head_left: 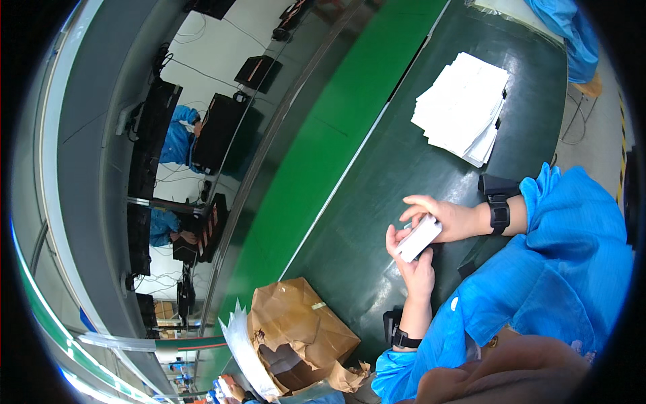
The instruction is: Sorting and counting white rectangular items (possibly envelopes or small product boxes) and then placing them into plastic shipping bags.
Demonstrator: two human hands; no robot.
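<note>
A small white piece [420, 238], folded and box-like with a cut-out edge, sits between my two hands above the dark green work surface. My left hand [413, 268] cradles it from below with its fingers curled round, the thumb along its near side. My right hand [449, 219] reaches in from the right and grips its upper end; some of its fingers are bent behind the piece and partly hidden. Each wrist has a black strap with a black device. Further up the surface lies a fanned pile of flat white sheets [461, 108], apart from both hands.
An opened, crumpled brown paper package [303, 330] stands at lower left, white sheets [245, 350] beside it. A bright green belt [316, 141] runs alongside. Across it are dark monitors [222, 131] and people in blue. Another person's hand [235, 389] shows at the bottom, a blue sleeve [568, 34] at top right.
</note>
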